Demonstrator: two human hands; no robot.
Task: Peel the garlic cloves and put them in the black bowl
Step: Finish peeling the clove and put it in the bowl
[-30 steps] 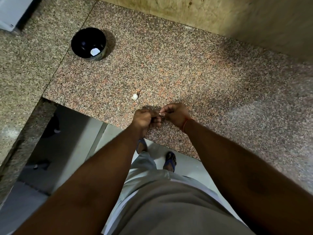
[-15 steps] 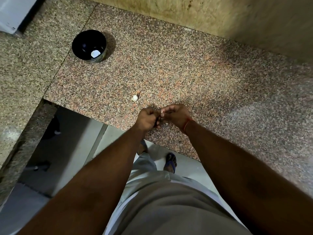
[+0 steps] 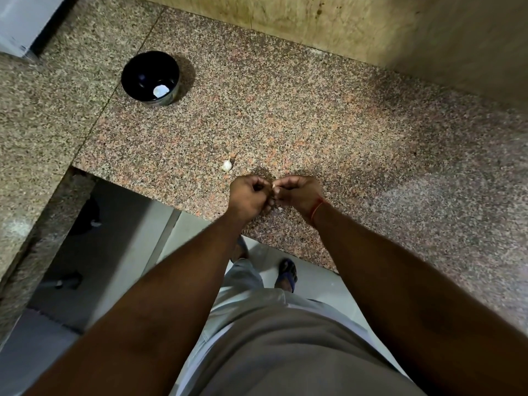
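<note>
- Thumbs do the work: your left hand (image 3: 248, 197) and right hand (image 3: 297, 194) pinch one small pale garlic clove (image 3: 275, 186) together.
- Strip skin fully before reaching for the round black bowl (image 3: 150, 77).

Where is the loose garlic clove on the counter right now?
The small white garlic clove lies on the speckled granite counter, just beyond and left of the left hand, apart from it.
</note>
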